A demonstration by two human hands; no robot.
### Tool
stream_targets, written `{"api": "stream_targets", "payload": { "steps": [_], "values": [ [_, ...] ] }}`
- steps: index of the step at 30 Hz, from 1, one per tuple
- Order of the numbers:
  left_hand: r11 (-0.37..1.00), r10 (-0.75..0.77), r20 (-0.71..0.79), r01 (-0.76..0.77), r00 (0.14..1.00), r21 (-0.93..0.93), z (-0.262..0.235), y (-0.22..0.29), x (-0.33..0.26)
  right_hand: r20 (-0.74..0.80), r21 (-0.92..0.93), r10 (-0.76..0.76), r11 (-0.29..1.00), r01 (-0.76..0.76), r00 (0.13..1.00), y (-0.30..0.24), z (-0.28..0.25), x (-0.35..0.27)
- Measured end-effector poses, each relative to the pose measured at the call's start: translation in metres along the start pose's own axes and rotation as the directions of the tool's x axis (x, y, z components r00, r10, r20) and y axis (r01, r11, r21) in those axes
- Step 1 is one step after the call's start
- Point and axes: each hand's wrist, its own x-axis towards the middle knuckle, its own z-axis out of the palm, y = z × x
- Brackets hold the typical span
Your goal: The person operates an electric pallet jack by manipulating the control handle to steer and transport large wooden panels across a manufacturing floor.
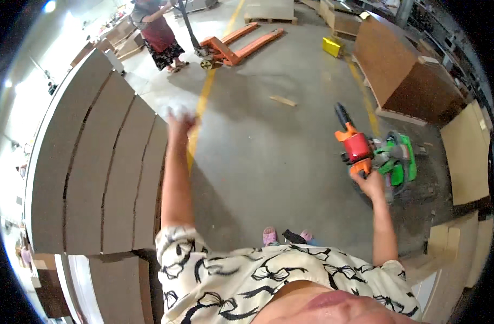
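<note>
My right hand (pixel 372 183) is closed round the orange handle of a red-and-orange hand tool with a black nozzle (pixel 357 146), which points away from me. Just beyond that hand is a green-and-grey device (pixel 394 159) low near the floor; its kind is unclear. My left hand (pixel 181 120) reaches forward over the floor, blurred, with its fingers apart and nothing seen in it. It is beside the far right corner of the tall stacks of brown panels (pixel 125 167).
An orange pallet jack (pixel 225 51) stands far ahead, with a person (pixel 158 32) at its handle. A large brown box-shaped stack (pixel 387 59) is at far right, near a yellow object (pixel 332 47). A wood strip (pixel 283 101) lies on the floor. Pale boards (pixel 465 154) lean at right.
</note>
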Motion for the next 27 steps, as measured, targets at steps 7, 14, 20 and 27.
{"api": "stream_targets", "payload": {
  "steps": [7, 14, 20, 27],
  "values": [
    [0.930, 0.103, 0.587, -0.287, 0.803, 0.229, 0.093, 0.025, -0.059, 0.082, 0.058, -0.055, 0.997, 0.050, 0.995, -0.036, 0.023, -0.136],
    [0.783, -0.097, 0.860, -0.495, 0.501, 0.377, 0.072, -0.047, -0.166, 0.097, 0.112, -0.239, 0.967, 0.228, 0.966, -0.079, 0.042, -0.244],
    [0.324, -0.038, 0.980, -0.925, 0.195, 0.197, -0.076, -0.038, -0.210, 0.119, 0.117, -0.402, 0.914, 0.389, 0.908, -0.135, 0.077, -0.363],
    [0.413, -0.096, 0.967, -0.875, 0.235, 0.254, -0.201, -0.014, -0.240, 0.107, 0.118, -0.374, 0.925, 0.362, 0.921, -0.213, 0.125, -0.471]
  ]
}}
